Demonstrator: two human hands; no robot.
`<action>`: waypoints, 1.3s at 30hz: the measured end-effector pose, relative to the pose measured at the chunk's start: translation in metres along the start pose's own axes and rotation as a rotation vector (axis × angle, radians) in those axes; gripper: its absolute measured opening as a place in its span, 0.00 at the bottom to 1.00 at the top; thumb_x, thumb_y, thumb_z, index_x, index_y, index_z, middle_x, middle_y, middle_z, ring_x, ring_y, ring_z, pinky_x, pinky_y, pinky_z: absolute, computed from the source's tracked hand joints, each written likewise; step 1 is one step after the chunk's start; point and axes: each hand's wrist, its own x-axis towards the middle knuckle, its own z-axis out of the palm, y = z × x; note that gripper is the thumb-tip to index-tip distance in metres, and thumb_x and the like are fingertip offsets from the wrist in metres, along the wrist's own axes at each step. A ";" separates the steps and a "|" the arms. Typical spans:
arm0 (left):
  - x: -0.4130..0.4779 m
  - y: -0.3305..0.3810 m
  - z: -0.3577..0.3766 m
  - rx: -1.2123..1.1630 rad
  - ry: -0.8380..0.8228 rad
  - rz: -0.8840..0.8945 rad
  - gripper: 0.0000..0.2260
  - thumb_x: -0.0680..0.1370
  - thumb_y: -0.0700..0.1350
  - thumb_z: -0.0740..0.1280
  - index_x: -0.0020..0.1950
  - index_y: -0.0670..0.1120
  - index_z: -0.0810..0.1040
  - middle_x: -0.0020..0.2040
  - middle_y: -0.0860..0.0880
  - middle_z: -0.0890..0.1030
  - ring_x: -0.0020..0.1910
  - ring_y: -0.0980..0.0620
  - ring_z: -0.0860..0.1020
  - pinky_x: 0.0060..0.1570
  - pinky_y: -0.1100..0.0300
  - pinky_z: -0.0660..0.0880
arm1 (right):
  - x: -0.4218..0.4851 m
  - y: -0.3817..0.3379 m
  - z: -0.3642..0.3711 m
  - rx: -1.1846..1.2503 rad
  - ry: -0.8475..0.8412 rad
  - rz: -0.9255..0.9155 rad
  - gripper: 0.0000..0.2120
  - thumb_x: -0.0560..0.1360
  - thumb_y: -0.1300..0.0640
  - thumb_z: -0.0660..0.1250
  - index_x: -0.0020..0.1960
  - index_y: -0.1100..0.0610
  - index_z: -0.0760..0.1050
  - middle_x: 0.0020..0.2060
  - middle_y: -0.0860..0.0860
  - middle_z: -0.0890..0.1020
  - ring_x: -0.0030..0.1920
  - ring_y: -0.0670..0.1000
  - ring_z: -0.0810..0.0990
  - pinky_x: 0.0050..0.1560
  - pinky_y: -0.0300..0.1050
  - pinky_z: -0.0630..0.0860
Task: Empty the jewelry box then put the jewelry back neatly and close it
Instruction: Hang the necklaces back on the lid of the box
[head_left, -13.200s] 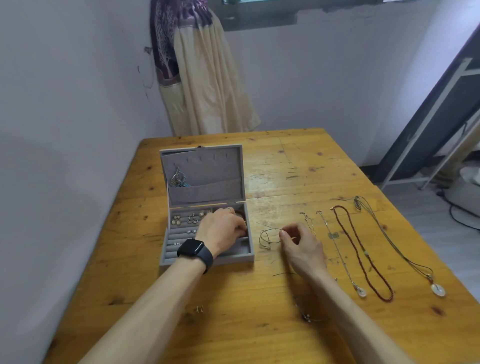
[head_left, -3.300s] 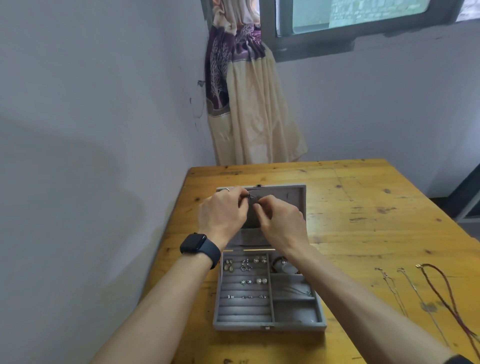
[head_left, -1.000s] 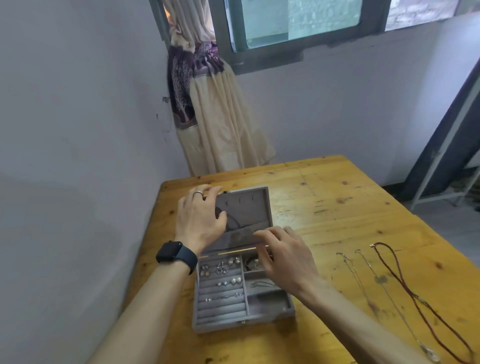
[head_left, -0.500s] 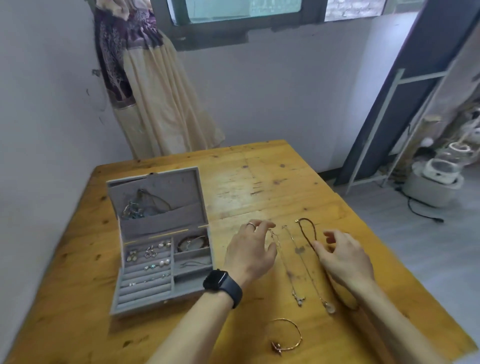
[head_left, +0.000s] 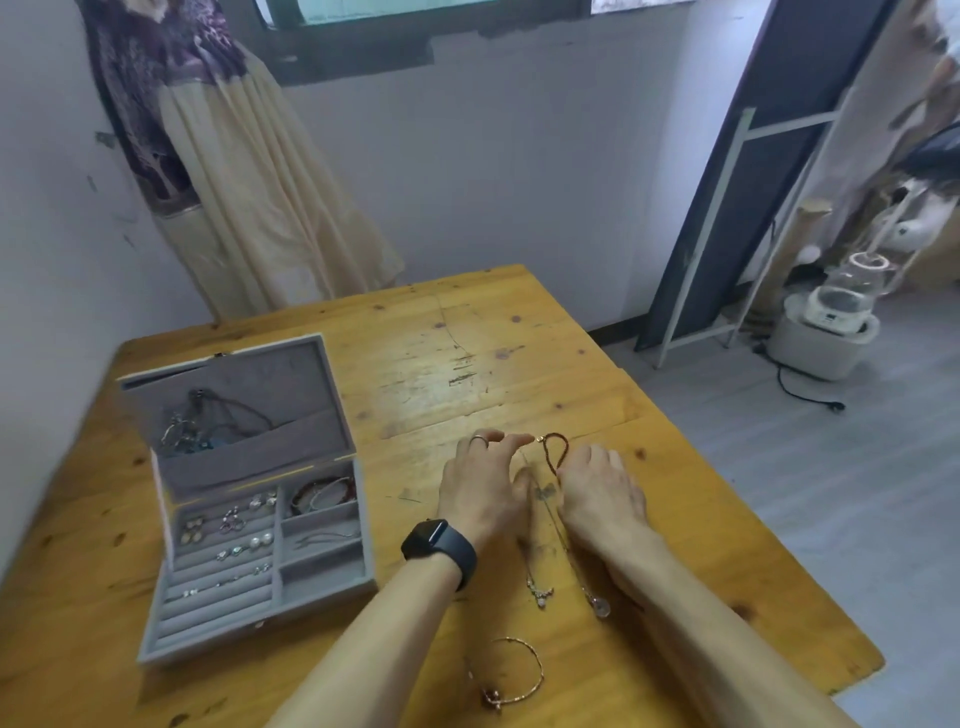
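The grey jewelry box (head_left: 322, 582) stands open at the table's left. Earrings (head_left: 228, 535) sit in its ring rolls, bracelets (head_left: 324, 493) in a back compartment, and necklaces (head_left: 208, 426) hang in the lid pocket. A red bead necklace (head_left: 556, 452) lies looped on the table. My left hand (head_left: 483, 488) stretches straight fingers to its clasp end. My right hand (head_left: 602, 499) lies over its lower part with fingers bent down, tips hidden. Two thin silver necklaces (head_left: 543, 592) run between my hands. A rose-gold bangle (head_left: 511, 675) lies near the front.
The wooden table (head_left: 467, 353) has its right edge close to my right arm. A curtain (head_left: 249, 197) hangs behind the box. A dark panel with a white frame (head_left: 727, 218) and a white appliance (head_left: 826, 332) stand on the floor to the right.
Both hands left the box lid and moved right to the necklaces on the table. Since half a second ago they have closed in on the red bead necklace.
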 end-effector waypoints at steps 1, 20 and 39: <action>0.001 0.001 -0.002 0.045 -0.013 0.043 0.20 0.80 0.52 0.63 0.72 0.63 0.69 0.71 0.51 0.71 0.71 0.50 0.66 0.66 0.51 0.70 | -0.002 0.002 0.001 -0.030 0.012 -0.023 0.12 0.82 0.54 0.57 0.62 0.59 0.68 0.60 0.57 0.74 0.61 0.58 0.72 0.58 0.51 0.70; -0.020 -0.013 -0.095 -0.665 0.203 0.022 0.04 0.84 0.44 0.60 0.52 0.47 0.72 0.41 0.51 0.84 0.42 0.57 0.82 0.44 0.59 0.78 | -0.032 0.007 -0.080 0.911 -0.001 -0.268 0.07 0.81 0.48 0.64 0.51 0.48 0.80 0.41 0.50 0.83 0.37 0.44 0.78 0.41 0.48 0.78; -0.111 -0.185 -0.177 -0.690 0.583 -0.432 0.03 0.81 0.46 0.66 0.49 0.50 0.78 0.43 0.50 0.83 0.36 0.51 0.83 0.47 0.45 0.82 | 0.002 -0.158 -0.065 1.178 -0.019 -0.188 0.07 0.79 0.53 0.69 0.50 0.57 0.81 0.41 0.53 0.86 0.38 0.50 0.85 0.41 0.44 0.81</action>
